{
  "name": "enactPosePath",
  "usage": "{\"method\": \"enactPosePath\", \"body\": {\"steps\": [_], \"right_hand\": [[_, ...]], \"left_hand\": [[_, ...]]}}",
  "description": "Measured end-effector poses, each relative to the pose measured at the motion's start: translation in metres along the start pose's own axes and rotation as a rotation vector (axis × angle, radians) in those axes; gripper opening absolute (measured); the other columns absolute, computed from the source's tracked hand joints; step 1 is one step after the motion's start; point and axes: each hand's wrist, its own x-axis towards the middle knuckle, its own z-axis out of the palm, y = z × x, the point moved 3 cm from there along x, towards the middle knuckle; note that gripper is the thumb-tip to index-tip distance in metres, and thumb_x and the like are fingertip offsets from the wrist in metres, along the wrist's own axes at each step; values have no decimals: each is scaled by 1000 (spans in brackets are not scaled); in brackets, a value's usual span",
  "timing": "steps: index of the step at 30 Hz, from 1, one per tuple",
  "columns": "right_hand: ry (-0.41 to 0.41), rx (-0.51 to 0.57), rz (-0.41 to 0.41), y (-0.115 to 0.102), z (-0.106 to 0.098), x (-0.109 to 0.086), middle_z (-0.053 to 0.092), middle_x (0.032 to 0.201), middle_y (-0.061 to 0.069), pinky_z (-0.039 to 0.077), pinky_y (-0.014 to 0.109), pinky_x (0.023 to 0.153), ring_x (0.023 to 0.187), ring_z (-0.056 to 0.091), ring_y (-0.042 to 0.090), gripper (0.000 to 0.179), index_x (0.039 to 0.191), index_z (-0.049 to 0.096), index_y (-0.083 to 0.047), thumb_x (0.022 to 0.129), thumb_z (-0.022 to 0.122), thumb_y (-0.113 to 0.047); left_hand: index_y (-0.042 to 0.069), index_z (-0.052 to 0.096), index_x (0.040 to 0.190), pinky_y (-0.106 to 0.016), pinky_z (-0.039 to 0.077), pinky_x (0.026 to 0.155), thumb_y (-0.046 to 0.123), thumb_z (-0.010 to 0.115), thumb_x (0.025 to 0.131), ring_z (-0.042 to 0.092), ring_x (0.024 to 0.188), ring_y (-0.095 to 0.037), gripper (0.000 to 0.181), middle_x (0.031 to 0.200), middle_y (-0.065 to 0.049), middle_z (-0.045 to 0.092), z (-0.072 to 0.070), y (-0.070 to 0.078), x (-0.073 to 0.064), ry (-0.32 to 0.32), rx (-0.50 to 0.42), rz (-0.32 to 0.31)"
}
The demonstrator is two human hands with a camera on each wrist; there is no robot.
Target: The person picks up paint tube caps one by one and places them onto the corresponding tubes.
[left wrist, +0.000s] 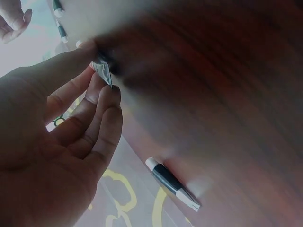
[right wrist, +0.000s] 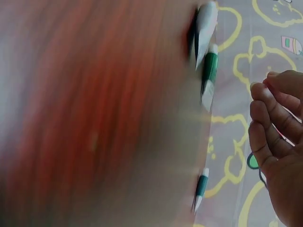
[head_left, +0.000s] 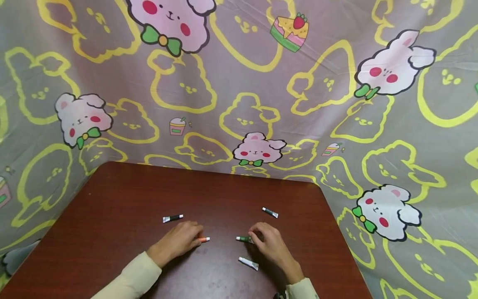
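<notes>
A small orange paint tube with a white cap is pinched in my left hand, close to the tabletop. Its silver crimped end pokes out between thumb and fingers in the left wrist view; the rest is mostly covered. My right hand hovers by a green paint tube, fingers loosely bent with nothing between them. From the right wrist, that green tube appears apart from the fingertips. Nearer the person lies a white tube.
On the dark red-brown table, a black tube lies beyond the left hand. Another tube, dark teal, lies beyond the right hand. A cartoon-printed cloth hangs behind the table and along its sides.
</notes>
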Motion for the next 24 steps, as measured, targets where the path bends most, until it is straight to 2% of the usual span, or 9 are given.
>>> {"method": "enactPosePath", "body": {"steps": [3,6,9,12,16,18,24], "right_hand": [[-10,-22,29,5,-7,-5,74,89,-8,58,25,74,84,67,3,16,94,74,-17,90,86,-6],[-15,-38,52,11,-14,-9,74,89,-9,59,25,75,85,67,2,16,94,74,-18,91,85,-7],[1,-64,51,16,-22,-12,73,88,-8,59,27,74,83,68,4,18,93,74,-17,90,85,-4],[23,-100,44,21,-31,-15,73,87,-7,59,28,73,82,68,6,20,92,73,-16,88,85,-2],[36,-142,52,26,-43,-15,73,87,-5,59,30,72,81,68,8,19,93,74,-15,88,85,-1],[35,-163,65,29,-48,-12,73,88,-4,59,31,71,81,67,9,14,94,74,-15,92,84,-4],[46,-207,140,38,-62,-3,73,90,-1,57,34,71,80,65,13,9,97,76,-12,95,83,-7]], "left_hand": [[16,68,89,-28,49,65,17,92,87,55,72,-4,24,81,6,64,-1,-3,-1,-16,-44,-13],[17,67,89,-27,49,65,22,90,90,54,73,-3,23,81,6,64,-4,-6,-2,-5,-61,-17],[17,66,89,-29,52,67,24,87,92,58,73,-5,22,82,7,65,-12,-11,-4,37,-29,-16],[16,66,90,-33,54,69,19,87,92,63,76,-11,21,83,7,66,-23,-18,-7,76,27,-42],[15,67,91,-36,55,69,7,87,90,64,77,-15,21,81,7,66,-37,-32,-9,128,75,-90],[15,66,90,-38,54,68,3,86,89,64,75,-16,23,79,7,66,-44,-41,-10,160,93,-109],[13,66,91,-43,53,67,2,84,91,63,74,-21,21,80,3,69,-64,-68,-23,202,112,-191]]}}
